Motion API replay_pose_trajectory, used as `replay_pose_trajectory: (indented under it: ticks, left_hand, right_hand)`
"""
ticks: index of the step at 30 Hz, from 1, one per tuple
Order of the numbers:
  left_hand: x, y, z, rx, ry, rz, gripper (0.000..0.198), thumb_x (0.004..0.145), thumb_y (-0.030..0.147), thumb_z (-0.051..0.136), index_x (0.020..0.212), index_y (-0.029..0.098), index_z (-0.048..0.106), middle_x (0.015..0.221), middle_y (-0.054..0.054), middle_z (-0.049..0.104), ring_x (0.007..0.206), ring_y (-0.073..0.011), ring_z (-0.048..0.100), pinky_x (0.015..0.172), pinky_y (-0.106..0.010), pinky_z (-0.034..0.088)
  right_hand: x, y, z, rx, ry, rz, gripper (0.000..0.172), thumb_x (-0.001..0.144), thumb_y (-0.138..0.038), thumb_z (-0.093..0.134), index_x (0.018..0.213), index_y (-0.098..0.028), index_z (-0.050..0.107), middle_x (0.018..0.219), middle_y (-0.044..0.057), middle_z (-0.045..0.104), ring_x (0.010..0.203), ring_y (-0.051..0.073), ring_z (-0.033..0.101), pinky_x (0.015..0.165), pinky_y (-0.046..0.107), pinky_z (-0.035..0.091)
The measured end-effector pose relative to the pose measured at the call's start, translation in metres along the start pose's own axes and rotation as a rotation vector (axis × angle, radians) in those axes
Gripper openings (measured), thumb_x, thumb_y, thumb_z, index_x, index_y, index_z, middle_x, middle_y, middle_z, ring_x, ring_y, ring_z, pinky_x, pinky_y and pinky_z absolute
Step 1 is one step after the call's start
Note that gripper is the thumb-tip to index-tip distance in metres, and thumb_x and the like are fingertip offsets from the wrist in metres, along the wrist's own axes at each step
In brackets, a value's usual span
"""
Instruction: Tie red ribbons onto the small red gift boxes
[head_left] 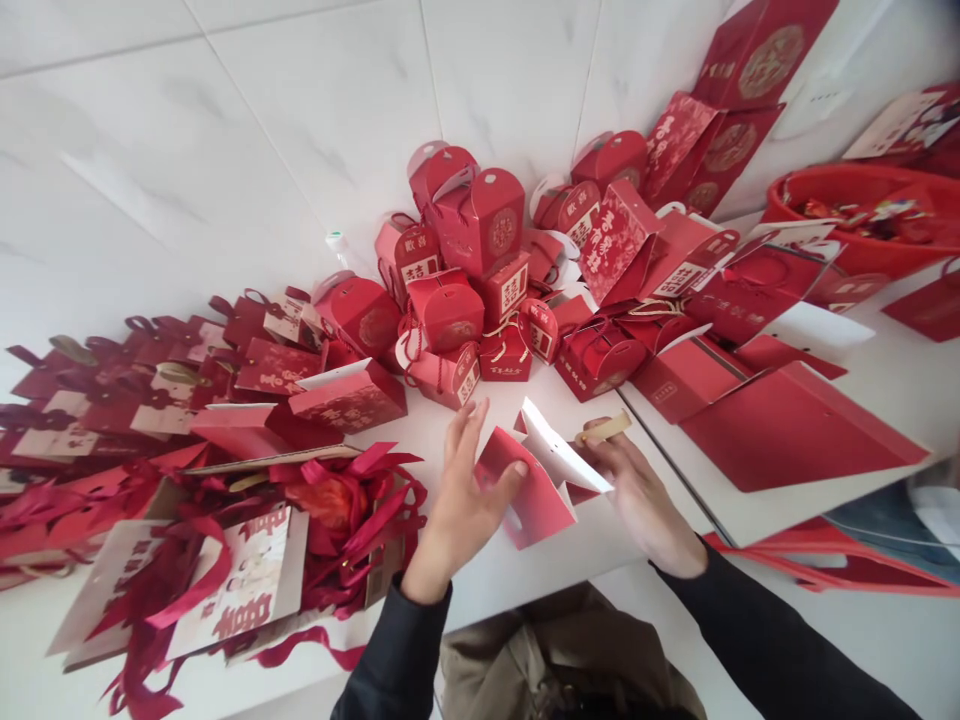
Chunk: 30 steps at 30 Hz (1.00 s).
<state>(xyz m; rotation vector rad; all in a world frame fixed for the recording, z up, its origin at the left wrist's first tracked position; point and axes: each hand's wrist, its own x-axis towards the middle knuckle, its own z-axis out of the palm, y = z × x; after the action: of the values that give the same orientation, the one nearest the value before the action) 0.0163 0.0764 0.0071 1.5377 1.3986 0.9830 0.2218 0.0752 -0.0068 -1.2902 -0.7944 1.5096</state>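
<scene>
A small red gift box with a white inside (529,490) stands open-topped between my hands, over the white table. My left hand (465,500) is at its left side, fingers stretched upward and apart, with the thumb resting on the red panel. On the right side, my right hand (641,495) is closed on a cream ribbon (606,428) beside the box's white flap. The ribbon's loose end sticks out above the fingers. Part of the right fingers is hidden behind the flap, so I cannot tell whether they also grip it.
Several finished-looking red boxes (480,220) are stacked against the tiled wall. To the left lie rows of red ribbon-handled bags (217,370) and a carton of dark red ribbons (375,510). A large red bag (795,430) and a red basin of sweets (832,245) are at the right.
</scene>
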Motion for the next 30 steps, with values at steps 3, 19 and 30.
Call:
replay_pose_trajectory:
  ticks: [3, 19, 30]
  left_hand:
    - [0.004, -0.003, -0.003, -0.206, -0.157, -0.055, 0.072, 0.087, 0.036, 0.073, 0.153, 0.028, 0.043, 0.151, -0.010, 0.052, 0.144, -0.0289, 0.046, 0.119, -0.044, 0.038]
    - [-0.019, -0.009, 0.022, -0.468, 0.158, -0.117, 0.029, 0.089, 0.038, 0.075, 0.113, 0.021, 0.075, 0.114, -0.007, 0.078, 0.103, -0.0229, 0.073, 0.089, -0.032, 0.058]
    - [-0.023, -0.014, 0.022, -0.264, 0.231, 0.137, 0.010, 0.091, 0.021, 0.071, 0.101, 0.024, 0.074, 0.099, -0.001, 0.078, 0.092, -0.0135, 0.074, 0.084, -0.021, 0.058]
  right_hand:
    - [0.005, 0.002, -0.002, -0.024, -0.021, -0.057, 0.024, 0.089, -0.045, 0.072, 0.098, -0.024, 0.064, 0.091, 0.002, 0.076, 0.091, 0.027, 0.074, 0.076, 0.034, 0.058]
    - [-0.010, 0.004, -0.006, -0.433, -0.179, -0.963, 0.016, 0.105, -0.014, 0.045, 0.113, -0.027, 0.044, 0.108, 0.007, 0.076, 0.126, 0.026, 0.060, 0.100, 0.051, 0.050]
    - [-0.011, 0.011, 0.005, -0.648, -0.182, -1.024, 0.026, 0.101, -0.011, 0.049, 0.123, -0.023, 0.047, 0.127, 0.014, 0.068, 0.128, 0.027, 0.059, 0.103, 0.049, 0.050]
